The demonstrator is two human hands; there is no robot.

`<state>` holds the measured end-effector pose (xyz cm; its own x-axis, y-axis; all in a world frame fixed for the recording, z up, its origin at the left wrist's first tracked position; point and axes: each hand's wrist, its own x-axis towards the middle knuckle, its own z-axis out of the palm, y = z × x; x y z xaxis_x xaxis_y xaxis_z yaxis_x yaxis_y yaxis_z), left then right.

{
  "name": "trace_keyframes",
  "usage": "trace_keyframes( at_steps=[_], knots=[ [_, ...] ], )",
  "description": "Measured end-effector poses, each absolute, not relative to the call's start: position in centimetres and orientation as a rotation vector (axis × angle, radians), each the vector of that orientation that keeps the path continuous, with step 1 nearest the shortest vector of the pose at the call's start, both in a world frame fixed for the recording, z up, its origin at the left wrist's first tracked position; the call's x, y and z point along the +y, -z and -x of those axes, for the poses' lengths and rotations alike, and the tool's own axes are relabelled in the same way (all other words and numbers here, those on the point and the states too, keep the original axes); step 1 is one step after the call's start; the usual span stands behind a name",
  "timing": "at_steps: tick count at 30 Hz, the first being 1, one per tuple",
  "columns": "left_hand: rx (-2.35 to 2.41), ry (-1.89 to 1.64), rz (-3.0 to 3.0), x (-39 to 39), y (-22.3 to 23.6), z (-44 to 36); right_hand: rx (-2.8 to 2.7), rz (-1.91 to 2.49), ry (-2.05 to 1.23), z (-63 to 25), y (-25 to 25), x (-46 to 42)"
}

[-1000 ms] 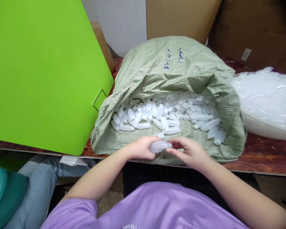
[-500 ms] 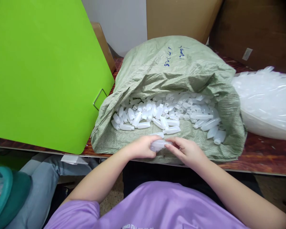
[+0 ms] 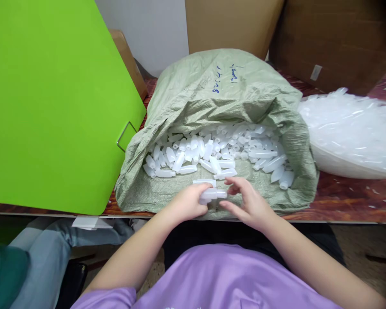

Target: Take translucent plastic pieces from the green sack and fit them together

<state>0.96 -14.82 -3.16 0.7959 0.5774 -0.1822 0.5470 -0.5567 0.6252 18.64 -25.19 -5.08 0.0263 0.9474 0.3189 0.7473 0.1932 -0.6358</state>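
Observation:
My left hand (image 3: 193,204) is closed on translucent white plastic tubes (image 3: 210,194), more than one by the look of it, with their narrow ends pointing right. How many lie inside the fingers is hidden. Just right of these tubes, my right hand (image 3: 249,204) has its thumb and fingers apart and nothing between them. Both hands are over the near lip of a pale green woven sack (image 3: 209,101), which lies on its side with its mouth facing me. Many loose tubes of the same kind (image 3: 201,148) are heaped inside the mouth, and one loose tube (image 3: 206,182) is right by my left fingertips.
A large bright green board (image 3: 51,107) with a wire handle (image 3: 125,135) stands left of the sack. On the right sits a clear bag of white pieces (image 3: 354,137). Cardboard boxes (image 3: 231,25) are behind. A person's jeans-clad leg (image 3: 48,257) and a teal tub (image 3: 9,274) are at lower left.
My right hand has come off the tubes and opened, moving slightly right of them. My left hand still holds them. The whole view has shifted a little.

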Motion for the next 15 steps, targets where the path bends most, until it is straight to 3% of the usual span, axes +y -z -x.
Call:
trace_keyframes(
  at_steps=[11, 15],
  knots=[
    [0.821, -0.156, -2.371, -15.6, 3.8, -0.8, -1.877, 1.476, -0.448, -18.2, 5.1, -25.0],
    [0.841, -0.123, -2.451, -16.0, 3.8, -0.9, -1.650, 1.764, -0.668, -17.4, 5.1, -25.0]
  ],
)
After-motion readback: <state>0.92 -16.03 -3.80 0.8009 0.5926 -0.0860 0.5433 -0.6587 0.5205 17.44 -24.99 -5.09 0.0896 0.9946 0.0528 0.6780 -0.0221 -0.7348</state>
